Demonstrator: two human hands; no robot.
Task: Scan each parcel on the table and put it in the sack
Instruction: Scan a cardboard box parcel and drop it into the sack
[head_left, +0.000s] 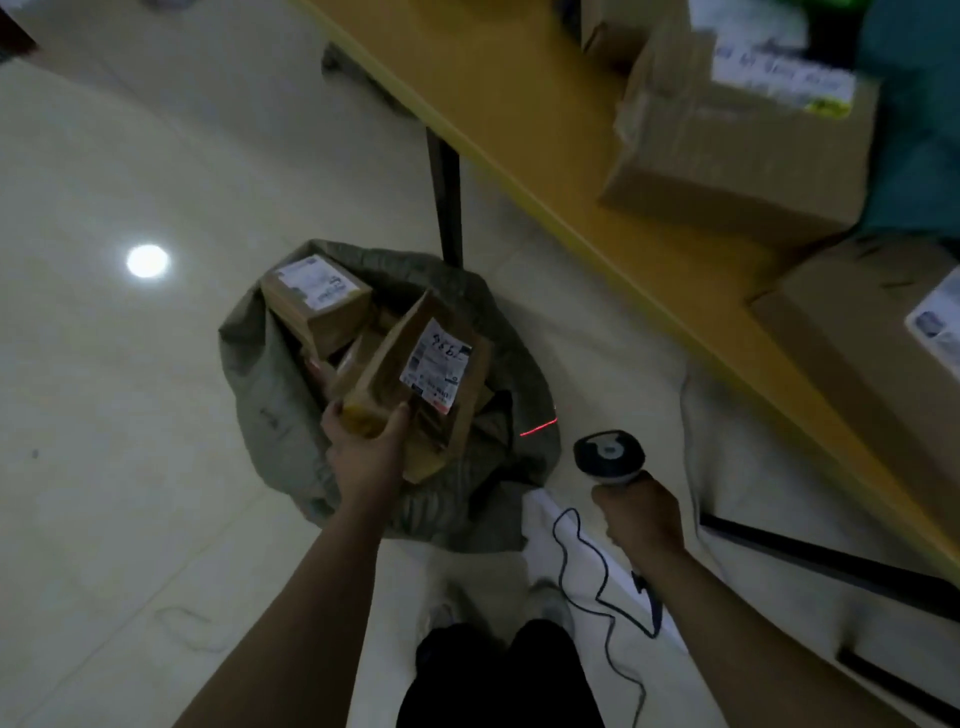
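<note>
Our dark trousers (498, 675) and both forearms fill the near edge, and beyond them we reach down to the floor. We judge the step in hand to be the drop: the left grip (363, 447) is closed around the near lower corner of a brown parcel (415, 379), thumb on one face and fingers curled on the other. The parcel tilts up and away from that grip, its white label facing us. It hangs over the mouth of the grey sack (275, 395), just beside another labelled parcel (317, 301) already inside. We cannot tell whether it rests on the boxes beneath it yet.

The right grip (641, 514) is wrapped round the handle of the scanner (609, 454), held low and apart from the parcel. Its red line (538, 427) falls on the sack's fabric, not on the label, so we take the scan as finished with.

Next we would need to loosen the left grip so the parcel settles among the others without tipping over the rim. Then we would turn to the yellow worktop (519, 104), where cardboard boxes (737, 150) wait, minding the cable (587, 571) trailing by our feet.
</note>
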